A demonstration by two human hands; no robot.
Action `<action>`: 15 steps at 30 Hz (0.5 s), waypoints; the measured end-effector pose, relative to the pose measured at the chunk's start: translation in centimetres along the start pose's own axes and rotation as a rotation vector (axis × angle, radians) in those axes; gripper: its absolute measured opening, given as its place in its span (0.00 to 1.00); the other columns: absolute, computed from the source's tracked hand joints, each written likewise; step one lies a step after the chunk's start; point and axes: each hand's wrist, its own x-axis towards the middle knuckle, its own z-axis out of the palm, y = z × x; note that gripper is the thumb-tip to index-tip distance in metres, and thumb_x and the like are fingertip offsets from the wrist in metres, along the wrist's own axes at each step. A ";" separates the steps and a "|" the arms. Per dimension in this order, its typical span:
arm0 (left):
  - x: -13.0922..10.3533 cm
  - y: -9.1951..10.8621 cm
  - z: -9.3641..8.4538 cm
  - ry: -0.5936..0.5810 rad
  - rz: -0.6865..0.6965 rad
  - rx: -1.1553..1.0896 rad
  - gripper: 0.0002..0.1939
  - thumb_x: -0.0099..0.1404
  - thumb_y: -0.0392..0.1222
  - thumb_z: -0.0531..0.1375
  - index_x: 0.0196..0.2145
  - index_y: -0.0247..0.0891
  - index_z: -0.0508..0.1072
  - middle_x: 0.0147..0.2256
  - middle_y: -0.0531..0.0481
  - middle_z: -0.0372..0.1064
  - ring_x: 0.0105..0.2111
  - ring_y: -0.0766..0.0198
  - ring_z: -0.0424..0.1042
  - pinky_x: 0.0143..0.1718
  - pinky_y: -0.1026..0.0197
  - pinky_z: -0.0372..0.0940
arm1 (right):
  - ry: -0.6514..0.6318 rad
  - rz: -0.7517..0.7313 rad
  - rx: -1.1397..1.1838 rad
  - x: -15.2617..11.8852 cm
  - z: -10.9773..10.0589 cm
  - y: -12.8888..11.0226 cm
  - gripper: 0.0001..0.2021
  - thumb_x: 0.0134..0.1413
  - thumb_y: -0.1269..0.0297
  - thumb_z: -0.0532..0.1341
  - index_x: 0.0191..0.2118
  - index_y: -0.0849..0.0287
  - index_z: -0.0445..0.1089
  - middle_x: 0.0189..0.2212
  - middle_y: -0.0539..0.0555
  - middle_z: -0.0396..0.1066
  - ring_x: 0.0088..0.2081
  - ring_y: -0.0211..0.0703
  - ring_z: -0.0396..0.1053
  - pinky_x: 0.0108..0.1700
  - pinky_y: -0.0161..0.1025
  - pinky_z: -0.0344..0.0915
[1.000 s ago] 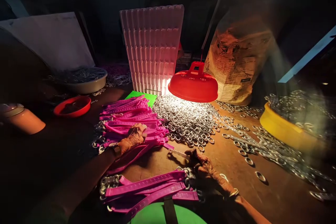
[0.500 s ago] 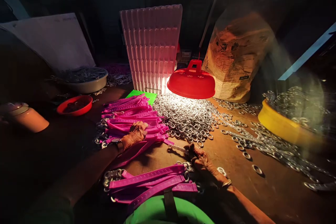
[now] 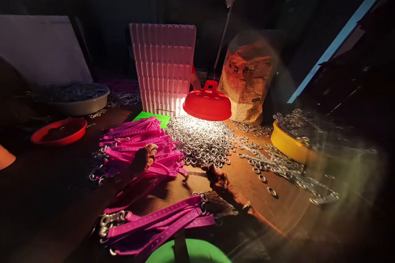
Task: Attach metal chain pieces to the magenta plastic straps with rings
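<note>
My left hand (image 3: 142, 159) rests curled on a stack of magenta straps (image 3: 135, 141) with metal rings at their ends. To the right, my right hand (image 3: 218, 178) pinches the end of a short light-coloured chain piece (image 3: 195, 173) that runs to the tip of one strap (image 3: 180, 171). A second bundle of magenta straps (image 3: 160, 222) lies nearer to me, just left of my right wrist. A heap of silver rings (image 3: 202, 139) glitters under a red lamp (image 3: 207, 104) beyond both hands.
A yellow bowl (image 3: 286, 144) of rings stands at right, with loose rings (image 3: 265, 168) scattered before it. At left are a red dish (image 3: 58, 131) and a grey basin (image 3: 75, 98). Behind stand a ribbed white tray (image 3: 163, 68) and a printed bag (image 3: 248, 80). A green object (image 3: 188, 252) lies at the bottom edge.
The view has swung right and up, so everything slid left in the frame. Both hands keep their grip and places on the straps and chain piece.
</note>
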 end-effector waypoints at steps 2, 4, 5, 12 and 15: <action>0.2 0.9 -0.8 0.108 0.037 -0.105 0.19 0.55 0.32 0.48 0.44 0.36 0.68 0.38 0.45 0.70 0.36 0.60 0.71 0.39 0.59 0.67 | 0.021 0.013 0.040 1.0 0.2 -0.9 0.13 0.49 0.62 0.51 0.34 0.61 0.70 0.19 0.48 0.58 0.19 0.33 0.54 0.19 0.29 0.53; 0.1 2.1 -1.6 0.185 0.074 -0.176 0.17 0.56 0.36 0.50 0.43 0.36 0.69 0.37 0.45 0.69 0.35 0.60 0.70 0.38 0.59 0.67 | 0.027 0.034 0.067 1.6 0.6 -1.8 0.14 0.55 0.56 0.52 0.33 0.61 0.69 0.18 0.47 0.55 0.18 0.31 0.51 0.18 0.28 0.51; 0.0 2.8 -1.8 0.185 0.071 -0.207 0.17 0.56 0.38 0.50 0.43 0.35 0.68 0.37 0.44 0.69 0.34 0.60 0.69 0.37 0.59 0.67 | 0.007 0.041 0.098 1.8 1.0 -2.2 0.16 0.56 0.54 0.51 0.34 0.61 0.69 0.18 0.46 0.54 0.18 0.31 0.50 0.17 0.28 0.50; -2.6 4.8 2.2 -0.405 -0.149 -0.749 0.22 0.51 0.49 0.62 0.41 0.36 0.67 0.32 0.49 0.67 0.24 0.68 0.62 0.24 0.65 0.60 | -0.305 0.154 0.584 2.8 5.0 -5.4 0.20 0.57 0.46 0.51 0.38 0.60 0.66 0.19 0.44 0.51 0.18 0.30 0.48 0.16 0.27 0.49; -3.0 3.5 5.4 -0.537 -0.150 -0.813 0.15 0.46 0.48 0.64 0.24 0.34 0.67 0.22 0.52 0.60 0.20 0.70 0.56 0.20 0.66 0.52 | -0.358 0.036 0.571 3.3 6.1 -6.7 0.10 0.53 0.57 0.56 0.31 0.59 0.64 0.20 0.46 0.54 0.21 0.30 0.51 0.20 0.27 0.51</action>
